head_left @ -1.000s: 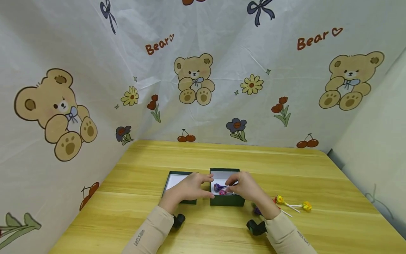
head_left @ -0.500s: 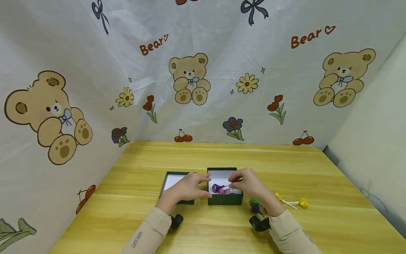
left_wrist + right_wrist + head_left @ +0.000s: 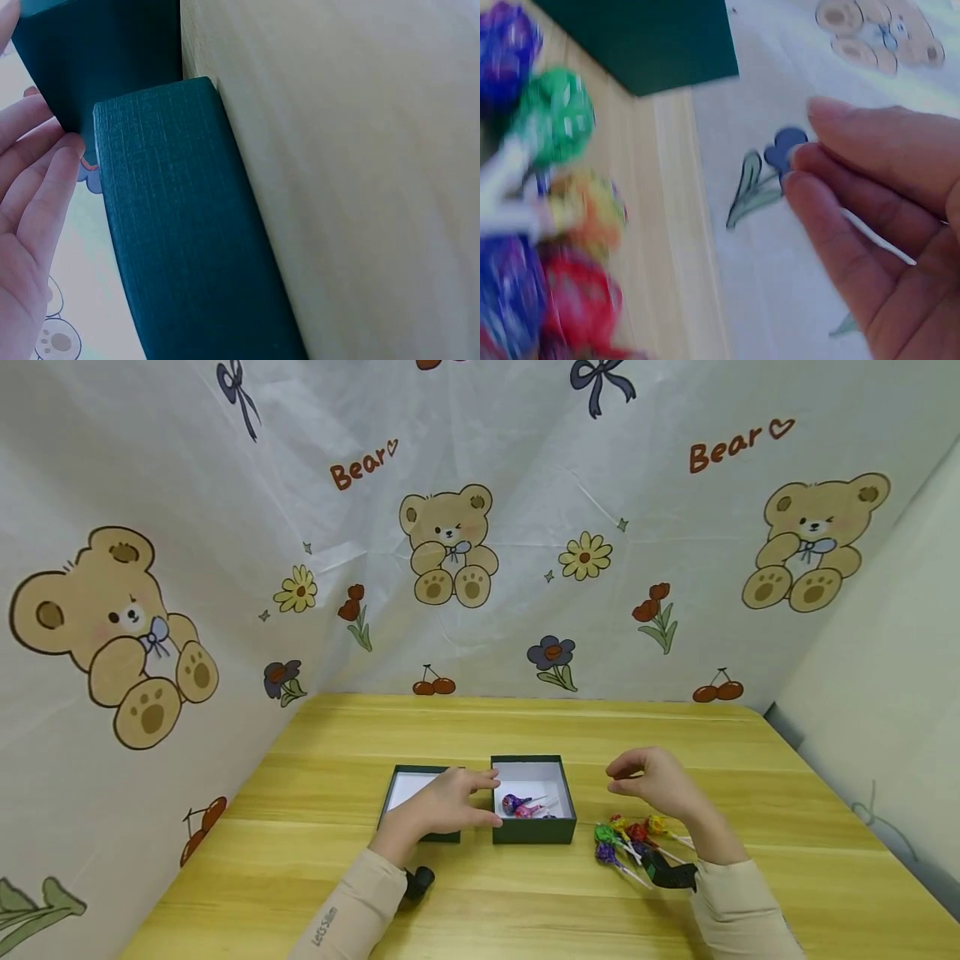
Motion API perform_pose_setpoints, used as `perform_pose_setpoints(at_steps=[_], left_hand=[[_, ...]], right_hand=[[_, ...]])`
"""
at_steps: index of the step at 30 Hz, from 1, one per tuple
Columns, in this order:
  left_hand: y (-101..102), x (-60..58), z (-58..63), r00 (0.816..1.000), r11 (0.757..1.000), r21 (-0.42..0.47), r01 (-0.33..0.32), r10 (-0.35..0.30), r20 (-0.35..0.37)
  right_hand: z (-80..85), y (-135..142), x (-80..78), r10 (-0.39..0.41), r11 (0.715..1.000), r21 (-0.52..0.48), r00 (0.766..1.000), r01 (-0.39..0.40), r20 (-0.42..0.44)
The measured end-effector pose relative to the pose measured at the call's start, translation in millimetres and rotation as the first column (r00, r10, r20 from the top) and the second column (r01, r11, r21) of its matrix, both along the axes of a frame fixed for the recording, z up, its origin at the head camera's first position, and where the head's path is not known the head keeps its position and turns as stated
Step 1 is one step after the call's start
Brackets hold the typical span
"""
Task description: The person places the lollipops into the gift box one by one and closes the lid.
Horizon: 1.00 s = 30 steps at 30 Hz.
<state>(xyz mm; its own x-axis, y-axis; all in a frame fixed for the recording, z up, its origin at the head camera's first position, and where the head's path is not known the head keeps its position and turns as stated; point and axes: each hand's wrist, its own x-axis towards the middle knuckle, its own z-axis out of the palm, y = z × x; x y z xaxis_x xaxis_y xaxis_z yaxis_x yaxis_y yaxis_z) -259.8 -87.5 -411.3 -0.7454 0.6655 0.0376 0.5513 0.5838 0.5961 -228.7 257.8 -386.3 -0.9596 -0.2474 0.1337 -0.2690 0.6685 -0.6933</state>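
A dark green box [image 3: 534, 832] with a white inside stands on the table, holding a few lollipops [image 3: 525, 806] in purple and pink wrappers. My left hand [image 3: 459, 799] reaches over the lid [image 3: 405, 783], thumb and fingers spread at the box's left wall; in the left wrist view its fingertips [image 3: 71, 142] are right at the green side. Right of the box, my right hand [image 3: 660, 782] is in the air, fingers loosely bent and nothing between them. Below it lies a pile of wrapped lollipops, among them a green one [image 3: 555, 116] and a red one [image 3: 581, 292].
The lid lies inner side up, left of the box on the wooden table [image 3: 480, 902]. A patterned bear cloth [image 3: 510, 635] hangs behind the table and along its left. Black wrist cameras sit under both forearms, the right one [image 3: 667, 870] overlapping the lollipop pile.
My right hand has left the box and moved right, over the loose lollipops, letting go of a lollipop in the box. The left hand stays by the box wall.
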Motion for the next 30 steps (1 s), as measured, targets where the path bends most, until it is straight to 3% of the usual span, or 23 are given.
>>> perform_pose_setpoints(at_steps=[7, 13, 21, 30], left_hand=[[0.6, 0.2, 0.3, 1.000, 1.000, 0.008, 0.000, 0.000, 0.000], [2.7, 0.7, -1.0, 1.000, 1.000, 0.008, -0.005, 0.004, 0.013], [2.7, 0.9, -0.1, 1.000, 1.000, 0.005, -0.004, 0.004, 0.014], [1.1, 2.0, 0.8, 1.000, 1.000, 0.011, -0.006, 0.006, 0.009]], right_hand=[[-4.2, 22.7, 6.2, 0.038, 0.992, 0.114, 0.993, -0.051, 0.114], [-14.9, 40.0, 6.7, 0.032, 0.989, 0.133, 0.981, -0.058, 0.191], [-20.4, 54.7, 8.3, 0.064, 0.989, 0.119, 0.973, -0.092, 0.222], [-21.0, 56.0, 5.9, 0.027, 0.986, 0.153, 0.967, -0.067, 0.253]])
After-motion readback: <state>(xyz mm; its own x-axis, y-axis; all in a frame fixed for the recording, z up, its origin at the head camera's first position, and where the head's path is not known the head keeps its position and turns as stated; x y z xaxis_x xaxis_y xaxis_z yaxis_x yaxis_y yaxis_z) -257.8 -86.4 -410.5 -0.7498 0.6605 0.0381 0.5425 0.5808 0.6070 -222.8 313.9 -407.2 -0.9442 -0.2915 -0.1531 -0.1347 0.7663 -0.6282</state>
